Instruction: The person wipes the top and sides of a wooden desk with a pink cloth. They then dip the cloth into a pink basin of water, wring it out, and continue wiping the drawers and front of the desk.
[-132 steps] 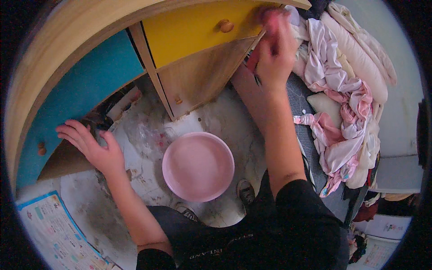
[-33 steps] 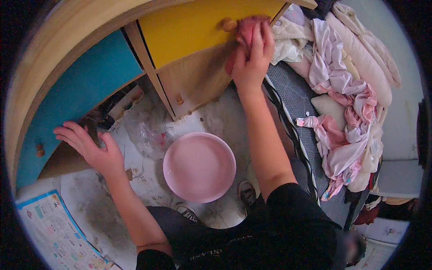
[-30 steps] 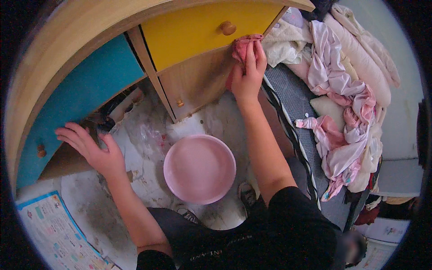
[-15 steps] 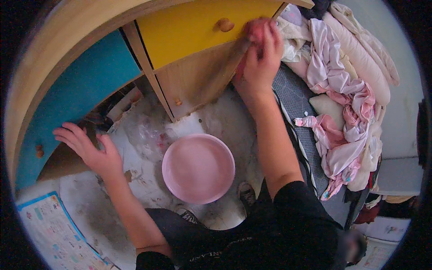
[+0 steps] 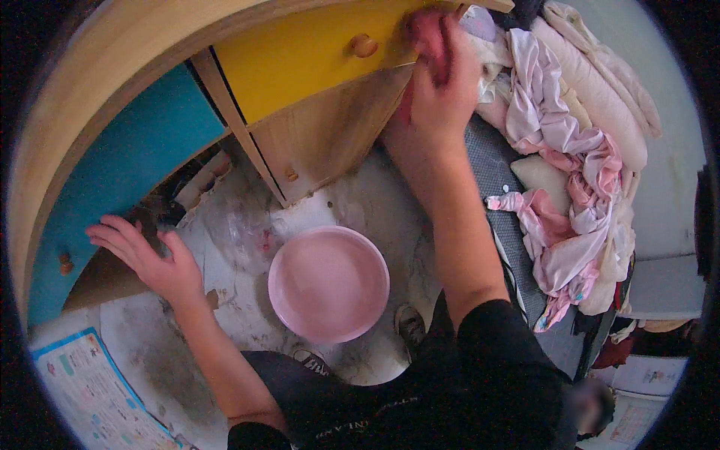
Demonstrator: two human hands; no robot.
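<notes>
My right hand point(image 5: 446, 94) is closed round a red cloth point(image 5: 429, 37), which presses on the right end of the yellow drawer front point(image 5: 300, 64). A round wooden knob point(image 5: 364, 46) sits just left of the cloth. My left hand point(image 5: 154, 259) has its fingers spread, with the fingertips at the lower edge of the teal drawer front point(image 5: 127, 157); whether they touch it I cannot tell. Between my arms, a round pink basin point(image 5: 328, 285) stands on the floor in front of my feet.
To the right, a dark grey padded surface point(image 5: 487, 161) bears crumpled pink and white bedding point(image 5: 570, 195). A wooden cabinet door point(image 5: 322, 127) lies below the yellow drawer. A blue-edged printed board point(image 5: 90, 390) is at lower left. Debris and clear plastic point(image 5: 236, 217) lie on the stained floor.
My right hand and the red cloth have shifted slightly right along the yellow drawer front, and the wrist has turned. My left hand has stayed almost in place.
</notes>
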